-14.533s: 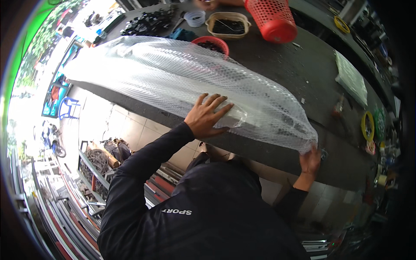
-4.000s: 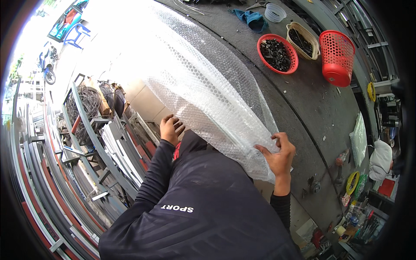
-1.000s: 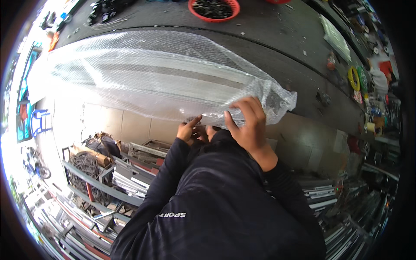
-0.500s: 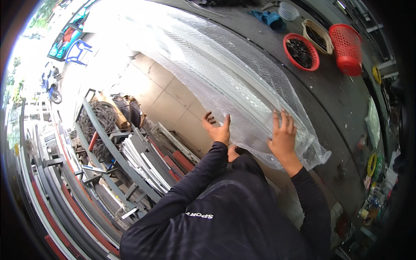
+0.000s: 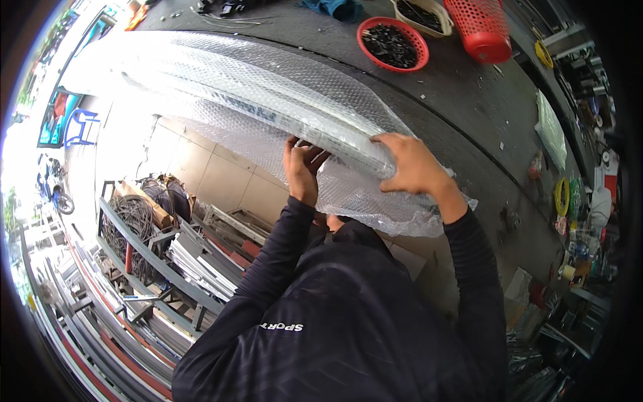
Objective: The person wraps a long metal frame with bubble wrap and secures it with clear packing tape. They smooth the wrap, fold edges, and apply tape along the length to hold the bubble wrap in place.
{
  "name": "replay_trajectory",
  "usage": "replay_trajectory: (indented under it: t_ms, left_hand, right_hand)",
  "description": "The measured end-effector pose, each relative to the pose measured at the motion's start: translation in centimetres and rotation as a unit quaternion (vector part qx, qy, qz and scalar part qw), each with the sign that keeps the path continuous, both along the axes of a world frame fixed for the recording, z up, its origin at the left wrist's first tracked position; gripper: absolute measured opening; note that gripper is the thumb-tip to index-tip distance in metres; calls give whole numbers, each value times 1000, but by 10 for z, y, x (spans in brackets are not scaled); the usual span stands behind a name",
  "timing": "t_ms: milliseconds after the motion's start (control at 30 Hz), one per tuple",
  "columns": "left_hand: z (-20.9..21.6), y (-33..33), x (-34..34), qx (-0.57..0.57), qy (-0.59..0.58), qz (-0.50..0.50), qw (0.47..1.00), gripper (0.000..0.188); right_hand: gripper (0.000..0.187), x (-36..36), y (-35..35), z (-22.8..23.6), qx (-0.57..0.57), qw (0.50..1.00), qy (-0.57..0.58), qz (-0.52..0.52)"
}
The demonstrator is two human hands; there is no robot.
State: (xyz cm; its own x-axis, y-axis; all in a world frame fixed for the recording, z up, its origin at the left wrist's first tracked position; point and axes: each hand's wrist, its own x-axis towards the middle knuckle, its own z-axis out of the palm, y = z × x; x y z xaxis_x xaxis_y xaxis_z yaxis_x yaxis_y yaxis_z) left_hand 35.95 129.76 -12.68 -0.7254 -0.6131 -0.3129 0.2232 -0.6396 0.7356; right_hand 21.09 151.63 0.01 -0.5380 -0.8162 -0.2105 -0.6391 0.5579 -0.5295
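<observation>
A long bundle wrapped in clear bubble wrap (image 5: 241, 100) lies along the edge of a dark workbench (image 5: 462, 107). My left hand (image 5: 303, 164) reaches up under the bundle's near side, its fingers curled into the loose wrap. On top of the bundle near its right end lies my right hand (image 5: 412, 166), fingers closed over the rolled wrap. Loose bubble wrap (image 5: 395, 208) hangs below both hands. My dark long sleeves rise from the lower edge.
On the bench behind stand a red round basket (image 5: 392, 43) of dark parts, a tall red mesh basket (image 5: 483, 27) and a beige tray (image 5: 418, 12). At lower left a metal rack (image 5: 161, 268) holds cables and stacked profiles. Shelves with clutter fill the right edge.
Both hands went from flat with spread fingers on the wrap to gripping it. My left hand slid under the bundle, and my right closed over its top.
</observation>
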Motion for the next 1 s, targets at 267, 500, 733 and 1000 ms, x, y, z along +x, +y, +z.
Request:
replay_trajectory:
  t_ms: [267, 500, 733, 1000]
  left_hand:
    - [0, 17, -31, -215, -5, -143, 966, 41]
    - [2, 27, -43, -624, -105, -153, 759, 40]
    - [33, 41, -31, -734, -215, -150, 627, 34]
    - [-32, 31, -36, -477, -151, -295, 814, 43]
  right_hand:
    - [82, -57, 8, 10, -48, 992, -113, -32]
    - [67, -41, 1, 17, -24, 999, 21, -16]
    - [73, 10, -8, 16, 11, 993, 101, -66]
    - [87, 51, -4, -20, -16, 983, 163, -81]
